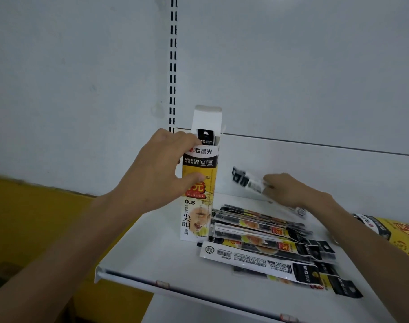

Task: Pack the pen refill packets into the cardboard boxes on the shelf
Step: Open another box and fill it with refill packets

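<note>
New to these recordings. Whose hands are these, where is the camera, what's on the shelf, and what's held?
No machine here: a person works with bare hands, and the one picture comes from a head-worn camera looking down. The left hand grips an upright cardboard box, its top flap open, with a packet inside showing. The right hand pinches one refill packet above the white shelf. A pile of packets lies on the shelf beside the box; a second box lies at the right edge.

- Soft, even, fairly dim light; weak shadows beside the upright box (199,213).
- The white shelf (166,259) under the box reads dull and bluish.
- The packet (247,180) right of the box is motion-blurred.
</note>
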Demonstrator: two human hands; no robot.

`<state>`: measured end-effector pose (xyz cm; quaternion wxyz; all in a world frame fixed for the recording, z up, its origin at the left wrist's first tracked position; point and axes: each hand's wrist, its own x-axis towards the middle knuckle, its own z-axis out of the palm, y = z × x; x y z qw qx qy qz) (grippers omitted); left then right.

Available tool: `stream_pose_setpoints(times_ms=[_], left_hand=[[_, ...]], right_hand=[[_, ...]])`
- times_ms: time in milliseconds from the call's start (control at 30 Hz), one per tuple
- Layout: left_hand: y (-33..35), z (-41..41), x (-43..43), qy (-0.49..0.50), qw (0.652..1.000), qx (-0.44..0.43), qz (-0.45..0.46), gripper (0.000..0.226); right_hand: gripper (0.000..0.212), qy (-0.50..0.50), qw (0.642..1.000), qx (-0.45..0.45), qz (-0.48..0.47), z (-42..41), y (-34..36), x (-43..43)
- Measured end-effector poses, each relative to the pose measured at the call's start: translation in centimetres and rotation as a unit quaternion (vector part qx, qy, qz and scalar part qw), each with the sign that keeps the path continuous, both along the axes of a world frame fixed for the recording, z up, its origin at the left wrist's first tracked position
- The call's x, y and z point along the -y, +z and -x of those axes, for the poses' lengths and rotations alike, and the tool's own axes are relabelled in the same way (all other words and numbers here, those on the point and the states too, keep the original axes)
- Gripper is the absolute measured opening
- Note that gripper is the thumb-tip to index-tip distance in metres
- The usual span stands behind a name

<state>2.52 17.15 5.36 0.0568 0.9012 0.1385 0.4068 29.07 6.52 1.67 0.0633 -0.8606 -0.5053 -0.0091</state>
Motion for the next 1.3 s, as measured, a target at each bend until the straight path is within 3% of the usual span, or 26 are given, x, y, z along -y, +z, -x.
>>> stream_pose_setpoints(times_ms=[67,167,333,467,533,633,767,933,1067,1133,1233,1300], left_hand=[[-0.1,0.1,0.0,-0.002,1.000,0.002,0.000,0.046],[-0.1,0.0,0.0,-0.003,1.000,0.002,0.002,0.046],[-0.2,-0.2,-0.3,-0.002,1.000,-0.009,0.001,0.049],[-0.1,-0.2,-0.3,0.005,0.999,-0.038,-0.003,0.052],[0.0,-0.3,-0.1,0.002,0.999,-0.038,-0.003,0.053],[0.0,-0.3,0.0,-0.011,1.000,-0.027,-0.012,0.050],[-0.2,0.1,-0.2,-0.003,1.000,-0.016,-0.023,0.046],[-0.4,0.0,-0.4,-0.012,0.999,-0.003,-0.032,0.045],[-0.5,-0.3,-0.6,-0.025,0.999,0.005,-0.036,0.053],[-0.5,-0.4,-0.7,-0.020,0.999,0.001,-0.034,0.051],[-0.6,-0.4,-0.8,-0.019,0.999,0.000,-0.044,0.047],[-0.7,-0.4,-0.8,-0.026,0.998,0.006,-0.052,0.046]], right_hand=[[0.017,-0.005,0.986,-0.113,-0.119,1.4,1.9,0.5],[0.018,0.036,0.909,-0.304,-0.282,4.5,6.0,1.3],[0.024,0.195,0.749,-0.382,-0.505,9.6,12.7,2.1],[0.027,0.300,0.723,-0.355,-0.511,13.1,15.1,2.1],[0.021,0.320,0.726,-0.364,-0.489,14.0,15.2,1.1],[0.022,0.269,0.761,-0.351,-0.474,13.8,14.0,-0.9],[0.017,0.209,0.780,-0.373,-0.457,11.8,12.1,-2.0],[0.011,0.207,0.845,-0.279,-0.407,10.9,10.4,-1.7],[0.011,0.221,0.901,-0.213,-0.308,11.9,8.9,-1.8],[0.014,0.229,0.890,-0.224,-0.326,11.7,9.5,-1.5],[0.013,0.250,0.814,-0.275,-0.447,11.2,11.2,-1.0],[0.017,0.247,0.815,-0.266,-0.452,10.9,11.0,-1.2]])
